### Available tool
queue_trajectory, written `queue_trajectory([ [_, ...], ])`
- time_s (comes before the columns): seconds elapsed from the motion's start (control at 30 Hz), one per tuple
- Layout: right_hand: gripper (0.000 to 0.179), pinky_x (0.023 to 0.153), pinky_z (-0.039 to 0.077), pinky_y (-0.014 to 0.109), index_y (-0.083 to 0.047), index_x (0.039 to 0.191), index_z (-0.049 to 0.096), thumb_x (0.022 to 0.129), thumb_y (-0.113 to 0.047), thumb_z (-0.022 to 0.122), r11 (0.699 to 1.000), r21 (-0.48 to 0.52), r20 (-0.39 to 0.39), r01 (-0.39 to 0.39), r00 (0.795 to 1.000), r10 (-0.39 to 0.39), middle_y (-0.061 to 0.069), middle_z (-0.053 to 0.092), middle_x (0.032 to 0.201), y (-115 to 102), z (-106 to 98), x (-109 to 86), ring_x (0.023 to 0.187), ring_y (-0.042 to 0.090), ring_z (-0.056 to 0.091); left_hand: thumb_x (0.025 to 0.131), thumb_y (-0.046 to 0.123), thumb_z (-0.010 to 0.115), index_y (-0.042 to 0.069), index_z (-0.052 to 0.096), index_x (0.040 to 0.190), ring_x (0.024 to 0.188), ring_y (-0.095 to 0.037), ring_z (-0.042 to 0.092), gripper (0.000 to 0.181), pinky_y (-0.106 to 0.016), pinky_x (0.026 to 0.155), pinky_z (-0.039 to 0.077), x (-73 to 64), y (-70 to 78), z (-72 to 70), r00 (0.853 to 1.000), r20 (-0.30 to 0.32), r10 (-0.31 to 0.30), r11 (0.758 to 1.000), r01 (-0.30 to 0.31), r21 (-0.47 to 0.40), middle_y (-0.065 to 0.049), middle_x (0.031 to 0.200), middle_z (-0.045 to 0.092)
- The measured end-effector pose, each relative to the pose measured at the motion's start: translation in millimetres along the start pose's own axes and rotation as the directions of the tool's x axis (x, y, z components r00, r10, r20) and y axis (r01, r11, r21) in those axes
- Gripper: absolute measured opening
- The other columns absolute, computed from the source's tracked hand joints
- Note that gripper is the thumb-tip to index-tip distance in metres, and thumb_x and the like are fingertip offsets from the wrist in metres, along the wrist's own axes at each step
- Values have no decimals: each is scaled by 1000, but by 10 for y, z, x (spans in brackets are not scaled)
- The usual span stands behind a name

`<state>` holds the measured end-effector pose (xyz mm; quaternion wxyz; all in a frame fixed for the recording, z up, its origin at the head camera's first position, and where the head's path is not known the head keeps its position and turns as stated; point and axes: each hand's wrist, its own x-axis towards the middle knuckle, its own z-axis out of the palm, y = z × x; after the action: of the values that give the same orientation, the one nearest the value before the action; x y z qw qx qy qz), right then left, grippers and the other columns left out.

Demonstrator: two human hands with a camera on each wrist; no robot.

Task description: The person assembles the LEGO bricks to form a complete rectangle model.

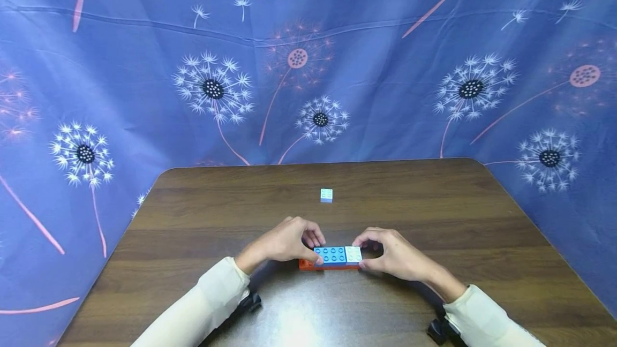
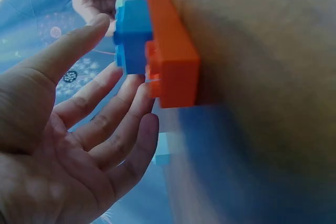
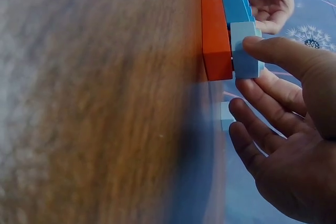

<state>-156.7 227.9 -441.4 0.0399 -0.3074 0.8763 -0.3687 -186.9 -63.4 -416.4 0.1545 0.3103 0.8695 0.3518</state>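
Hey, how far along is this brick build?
Seemingly done: the blue brick sits atop the red brick, the left hand beside it. In hand: the right hand pinches the pale brick at the red one's right end; full seating is unclear. Possibly remaining: the loose brick lies farther back, and red studs show bare.

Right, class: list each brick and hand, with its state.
Red brick: beneath two bricks, left studs bare.
Blue brick: atop red brick, seating unclear.
Pale brick: atop red brick, beside blue brick.
Loose brick: apart, studs up.
Left hand: around blue brick, contact unclear.
Right hand: pinches pale brick.
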Motion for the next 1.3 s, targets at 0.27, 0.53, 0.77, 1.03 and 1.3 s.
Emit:
queue_trajectory([
  [0.27,32,80,54,27,-21,106,73,79,-11,86,999,-46,-12,22,1000,-22,-10,71,104,-8,1,11,93,12,66,75,15,92,14,77,91,70,2,65,21,-18,70,54,48,59,20,1000,21,12,1000,-12,3,4,82,76],
  [0.53,31,79,54,27,-20,106,73,78,-12,86,998,-63,-12,23,1000,-24,-10,71,103,-28,-16,34,91,13,66,74,14,92,15,77,89,70,1,63,22,-18,69,53,45,69,61,1000,-19,-3,1000,3,3,4,80,75],
  [0.77,31,78,54,26,-20,104,74,78,-11,86,998,-64,-12,24,1000,-25,-10,72,102,-48,-11,42,90,11,66,73,15,93,17,76,88,69,1,63,22,-18,69,52,41,60,75,999,-31,-12,1000,12,0,5,79,74],
  [1.03,29,75,53,25,-19,101,74,77,-10,87,998,-45,-28,33,999,-34,-8,72,98,-82,11,67,86,11,65,73,15,92,16,76,89,70,0,64,23,-19,69,52,39,65,70,999,-45,-20,1000,20,-11,5,80,74],
  [1.3,29,72,53,25,-18,100,73,76,-8,87,1000,-13,-29,8,1000,-8,-8,70,94,-47,64,57,83,11,63,74,16,92,15,76,90,71,-1,64,23,-19,70,54,54,42,44,1000,4,4,1000,-4,-10,5,81,74],
])
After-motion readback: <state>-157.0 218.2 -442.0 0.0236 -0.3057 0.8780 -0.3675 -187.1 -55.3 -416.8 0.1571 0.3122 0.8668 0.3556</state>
